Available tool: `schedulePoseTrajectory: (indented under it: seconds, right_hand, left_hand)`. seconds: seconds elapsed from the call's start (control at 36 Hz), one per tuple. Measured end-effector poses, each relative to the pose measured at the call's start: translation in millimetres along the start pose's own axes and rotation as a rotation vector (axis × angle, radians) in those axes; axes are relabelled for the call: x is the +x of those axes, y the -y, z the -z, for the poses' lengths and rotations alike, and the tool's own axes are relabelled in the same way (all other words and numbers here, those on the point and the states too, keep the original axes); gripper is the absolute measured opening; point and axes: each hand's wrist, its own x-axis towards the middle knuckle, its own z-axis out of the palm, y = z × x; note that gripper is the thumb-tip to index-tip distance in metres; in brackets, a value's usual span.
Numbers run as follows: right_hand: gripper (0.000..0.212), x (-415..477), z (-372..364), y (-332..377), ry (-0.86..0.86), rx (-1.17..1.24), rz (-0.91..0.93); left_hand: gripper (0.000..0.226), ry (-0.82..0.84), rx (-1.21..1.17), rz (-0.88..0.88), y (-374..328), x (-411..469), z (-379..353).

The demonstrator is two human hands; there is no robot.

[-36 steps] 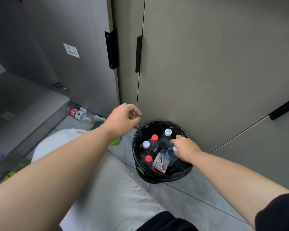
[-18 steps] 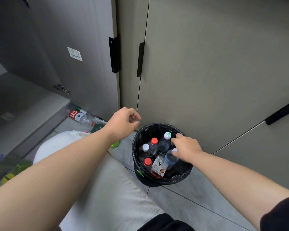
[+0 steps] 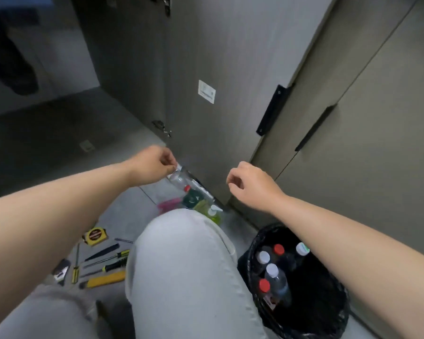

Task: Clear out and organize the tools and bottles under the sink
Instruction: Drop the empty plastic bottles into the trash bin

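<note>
Crouching beside the bin [image 3: 328,304], you have the tools spread farthest to its left on the floor. The tape measure [image 3: 95,237], the screwdrivers [image 3: 108,258] and the yellow knife [image 3: 105,282] lie side by side, apparently sorted apart from the bottles.

Nearer the bin and higher up, your left hand [image 3: 154,165] reaches to the capped end of a clear bottle [image 3: 181,178] lying at the foot of the open cupboard door [image 3: 206,69]. Its fingers are curled there, but blur hides whether they grip the bottle or only touch it. The neck would be the easy place to lift it from.

More loose bottles wait just left of the bin, past your knee [image 3: 181,253]: a green bottle [image 3: 194,199] with a red cap and a pump bottle [image 3: 214,214].

Your right hand [image 3: 250,184] hangs above and left of the bin, fingers loosely curled round nothing. It looks free to help.

Inside the bin, the collected bottles [image 3: 272,272] stand upright with caps up, which packs them close.

A second ago your right hand was down in the bin on a bottle; it has since let go and lifted out. Your left hand hovered by the bin's left rim then and has now gone out to the loose bottles. Your head has swung left, which brings the tools into sight.
</note>
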Motion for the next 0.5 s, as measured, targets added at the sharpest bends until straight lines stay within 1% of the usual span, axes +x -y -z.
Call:
schedulePoseTrajectory:
  seconds: [0.06, 0.14, 0.19, 0.25, 0.39, 0.44, 0.5]
  right_hand:
    - [0.009, 35.9, -18.9, 10.4, 0.113, 0.016, 0.004]
    - [0.014, 82.2, -52.6, 19.2, 0.258, 0.037, -0.025]
    - [0.013, 116.1, -81.9, 26.1, 0.369, 0.066, -0.076]
    - [0.012, 145.5, -112.3, 30.0, 0.462, 0.069, -0.124]
    - [0.043, 209.1, -190.7, 31.9, 0.590, 0.029, -0.236]
    - [0.062, 229.2, -217.0, 32.0, 0.571, 0.013, -0.287]
    - [0.073, 247.7, -240.4, 32.2, 0.532, -0.004, -0.321]
  left_hand:
    - [0.012, 0.006, 0.018, 0.048, 36.0, 6.5, 5.2]
    - [0.006, 0.054, 0.047, 0.074, 80.1, 15.4, 6.9]
    - [0.003, 0.093, 0.064, 0.095, 111.0, 24.1, 6.4]
    - [0.006, 0.138, 0.057, 0.107, 139.2, 32.9, 0.4]
    - [0.013, 0.196, -0.049, 0.131, 200.3, 53.4, -27.6]
    - [0.017, 0.197, -0.100, 0.153, 218.3, 61.3, -44.2]
    - [0.017, 0.188, -0.154, 0.185, 234.7, 69.6, -62.7]
